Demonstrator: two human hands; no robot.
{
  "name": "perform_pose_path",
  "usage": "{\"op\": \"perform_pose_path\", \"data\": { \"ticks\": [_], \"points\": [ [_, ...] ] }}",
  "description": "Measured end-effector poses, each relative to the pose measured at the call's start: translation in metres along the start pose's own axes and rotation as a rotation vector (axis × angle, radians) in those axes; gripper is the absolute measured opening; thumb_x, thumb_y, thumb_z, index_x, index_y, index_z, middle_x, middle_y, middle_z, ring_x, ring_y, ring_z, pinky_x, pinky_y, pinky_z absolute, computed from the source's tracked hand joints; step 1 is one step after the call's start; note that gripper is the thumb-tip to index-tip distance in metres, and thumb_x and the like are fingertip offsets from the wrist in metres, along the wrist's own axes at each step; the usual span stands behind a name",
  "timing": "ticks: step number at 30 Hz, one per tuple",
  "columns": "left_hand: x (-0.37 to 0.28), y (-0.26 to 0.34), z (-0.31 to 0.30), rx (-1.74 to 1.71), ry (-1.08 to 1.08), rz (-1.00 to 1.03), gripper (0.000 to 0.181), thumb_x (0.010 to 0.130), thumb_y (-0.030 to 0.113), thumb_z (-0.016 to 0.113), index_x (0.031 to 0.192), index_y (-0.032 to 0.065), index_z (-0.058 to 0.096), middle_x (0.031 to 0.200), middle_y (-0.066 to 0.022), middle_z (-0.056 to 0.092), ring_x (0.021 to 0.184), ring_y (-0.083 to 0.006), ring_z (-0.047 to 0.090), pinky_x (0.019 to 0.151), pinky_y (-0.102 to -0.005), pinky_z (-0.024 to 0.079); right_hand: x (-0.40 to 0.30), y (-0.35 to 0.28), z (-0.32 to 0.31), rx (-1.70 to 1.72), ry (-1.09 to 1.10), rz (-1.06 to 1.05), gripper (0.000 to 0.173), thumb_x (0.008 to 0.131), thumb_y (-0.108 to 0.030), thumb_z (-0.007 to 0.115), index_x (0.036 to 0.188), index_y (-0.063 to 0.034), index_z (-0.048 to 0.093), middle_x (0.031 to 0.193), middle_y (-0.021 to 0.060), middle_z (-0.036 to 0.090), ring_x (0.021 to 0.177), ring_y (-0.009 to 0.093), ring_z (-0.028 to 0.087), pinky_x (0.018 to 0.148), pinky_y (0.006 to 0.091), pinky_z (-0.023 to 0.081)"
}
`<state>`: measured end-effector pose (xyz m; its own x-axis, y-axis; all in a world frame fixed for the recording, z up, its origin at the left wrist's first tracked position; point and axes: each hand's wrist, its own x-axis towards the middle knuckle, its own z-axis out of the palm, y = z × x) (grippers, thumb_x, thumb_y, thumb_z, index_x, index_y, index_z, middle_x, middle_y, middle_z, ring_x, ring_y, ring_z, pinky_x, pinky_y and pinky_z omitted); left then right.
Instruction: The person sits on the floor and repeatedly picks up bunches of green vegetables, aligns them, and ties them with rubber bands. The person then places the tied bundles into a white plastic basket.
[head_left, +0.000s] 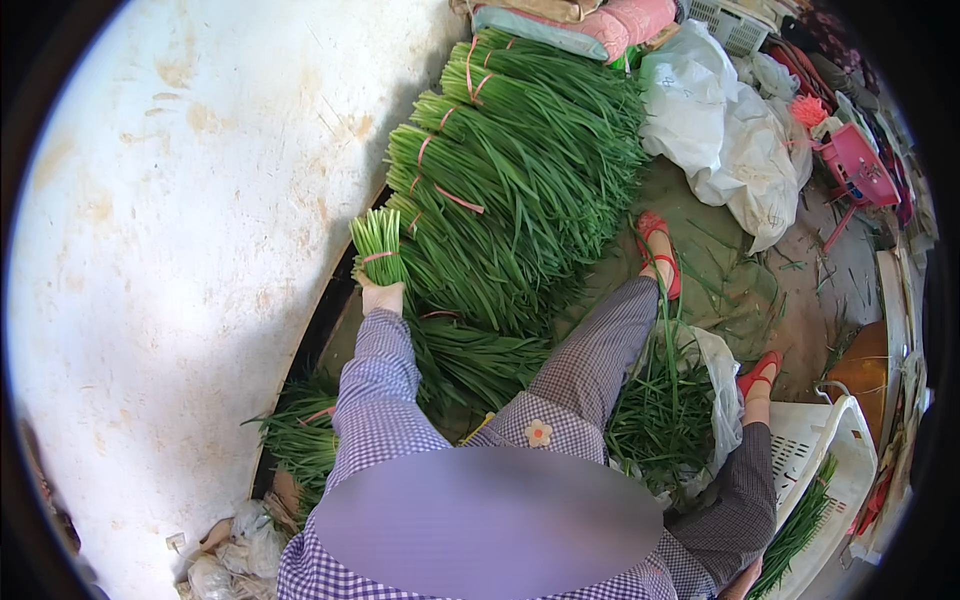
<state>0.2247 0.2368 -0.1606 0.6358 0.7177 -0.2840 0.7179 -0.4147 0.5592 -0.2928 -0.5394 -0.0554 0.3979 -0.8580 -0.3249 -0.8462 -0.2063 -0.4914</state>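
My left hand (382, 298) grips a bundle of garlic chives (379, 240) just below its pink tie, with the pale cut ends up. That bundle is at the near left end of a long pile of tied garlic chives (517, 172), whose stem ends face the wall. Only a sliver of my right hand (742, 581) shows at the bottom right, beside more green chives (795, 525) in a white plastic crate (806, 442). My body hides its fingers, so I cannot tell whether it holds anything. Between my legs, a clear plastic bag (720, 390) contains loose green leaves (660, 427).
A stained white wall (187, 187) runs along the left. More chives (300, 435) lie by my left elbow, near crumpled plastic bags (240, 555). White sacks (705, 120) and a pink plastic stool or rack (862, 165) stand at the far right. Leaf scraps litter the floor (802, 300).
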Motion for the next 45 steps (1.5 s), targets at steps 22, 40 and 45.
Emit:
{"op": "perform_pose_path", "data": {
  "ticks": [22, 40, 45],
  "points": [
    [-0.366, 0.077, -0.079, -0.49, -0.337, 1.514, 0.097, 0.054, 0.019, 0.087, 0.14, -0.0025, 0.048, 0.127, -0.0173, 0.059, 0.114, -0.0353, 0.056, 0.099, -0.0441, 0.043, -0.218, -0.365, 0.104, 1.073, -0.903, -1.229, 0.15, 0.058, -0.029, 0.098, 0.157, -0.0042, -0.013, 0.156, 0.0163, 0.032, 0.145, 0.027, 0.031, 0.12, 0.0419, 0.025],
    [-0.451, 0.024, -0.046, -2.224, -2.065, -1.728, 0.086, 0.094, 0.072, 0.037, 0.157, 0.015, 0.023, 0.158, -0.0047, 0.034, 0.141, -0.0255, 0.034, 0.114, -0.0505, 0.028, -0.233, -0.299, 0.104, 1.497, -1.21, -0.878, 0.138, 0.067, -0.007, 0.092, 0.159, -0.0144, -0.01, 0.154, 0.0095, 0.034, 0.143, 0.025, 0.036, 0.118, 0.0409, 0.032],
    [-0.441, 0.036, -0.043, -1.986, -1.782, -3.051, 0.067, 0.099, 0.061, 0.041, 0.146, 0.0129, 0.04, 0.151, -0.0063, 0.042, 0.139, -0.0242, 0.036, 0.116, -0.0494, 0.027, -0.232, -0.284, 0.076, 1.194, -1.175, -0.989, 0.135, 0.064, -0.016, 0.095, 0.16, -0.0105, 0.0, 0.16, 0.0136, 0.026, 0.149, 0.026, 0.025, 0.12, 0.0412, 0.024]
  ]
}}
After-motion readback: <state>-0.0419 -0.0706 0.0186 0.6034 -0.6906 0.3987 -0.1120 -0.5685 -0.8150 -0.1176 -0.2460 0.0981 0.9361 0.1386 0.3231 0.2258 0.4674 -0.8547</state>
